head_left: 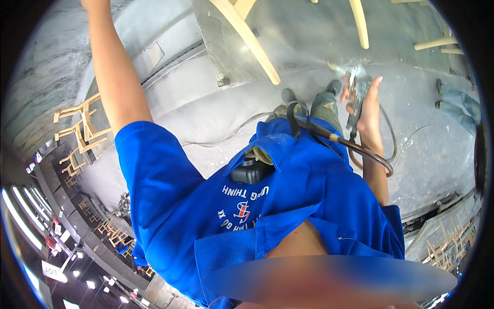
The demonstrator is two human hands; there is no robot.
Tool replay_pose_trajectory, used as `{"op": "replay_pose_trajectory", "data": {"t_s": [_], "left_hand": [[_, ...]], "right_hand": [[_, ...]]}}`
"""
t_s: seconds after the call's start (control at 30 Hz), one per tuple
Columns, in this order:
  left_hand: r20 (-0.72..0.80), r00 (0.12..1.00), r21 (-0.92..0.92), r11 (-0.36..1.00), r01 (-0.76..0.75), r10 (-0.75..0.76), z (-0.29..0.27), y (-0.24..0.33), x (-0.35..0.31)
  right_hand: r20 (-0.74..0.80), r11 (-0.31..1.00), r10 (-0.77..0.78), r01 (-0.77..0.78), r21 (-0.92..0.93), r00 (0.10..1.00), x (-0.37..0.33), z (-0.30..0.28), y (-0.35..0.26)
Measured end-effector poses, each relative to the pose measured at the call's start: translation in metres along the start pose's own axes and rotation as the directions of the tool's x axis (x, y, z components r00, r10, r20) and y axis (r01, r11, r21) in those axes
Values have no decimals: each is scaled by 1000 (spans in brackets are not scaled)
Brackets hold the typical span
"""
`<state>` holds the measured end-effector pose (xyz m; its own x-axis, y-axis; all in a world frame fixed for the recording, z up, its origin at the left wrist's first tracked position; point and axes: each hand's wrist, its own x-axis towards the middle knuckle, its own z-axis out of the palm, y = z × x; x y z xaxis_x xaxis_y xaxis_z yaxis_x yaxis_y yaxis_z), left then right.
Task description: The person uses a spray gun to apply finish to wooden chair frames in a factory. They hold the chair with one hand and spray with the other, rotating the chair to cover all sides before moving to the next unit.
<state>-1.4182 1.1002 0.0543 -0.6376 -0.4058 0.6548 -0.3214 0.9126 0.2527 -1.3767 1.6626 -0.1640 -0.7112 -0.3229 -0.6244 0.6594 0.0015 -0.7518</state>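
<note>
Over the pale floor (195, 98), near the edge of a darker grey panel (303, 36): right hand (360, 100), closed round the grip of a spray gun (356, 85). Left hand: well apart, beyond the upper limit of view at the end of the raised forearm (119, 77); grip could not be told.

Progress: spraying appeared under way, faint mist at the nozzle. Pale wooden legs (249, 41) stood ahead; which surfaces were coated, and which remained, could not be told.

Orientation: nozzle pointed left and slightly forward; the grip's long axis ran back toward the waist.

Attached: one brown hose (360, 148), looped.

Outlying: pale chair frames (85, 119), floor's left side; another person's legs (460, 105), right side.
</note>
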Motion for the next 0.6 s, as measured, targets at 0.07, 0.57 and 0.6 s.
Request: {"op": "replay_pose_trajectory", "data": {"t_s": [0.07,0.57,0.6], "left_hand": [[80,997,242,970,-4,-15,-7,3,-6],[-137,988,69,995,-66,75,6,-17,-41],[-146,988,24,999,-42,45,5,-13,-48]], "right_hand": [[112,987,-152,146,61,982,10,25,-32],[203,869,-444,475,-138,873,3,15,-74],[108,833,-483,494,-248,869,2,3,-68]]}}
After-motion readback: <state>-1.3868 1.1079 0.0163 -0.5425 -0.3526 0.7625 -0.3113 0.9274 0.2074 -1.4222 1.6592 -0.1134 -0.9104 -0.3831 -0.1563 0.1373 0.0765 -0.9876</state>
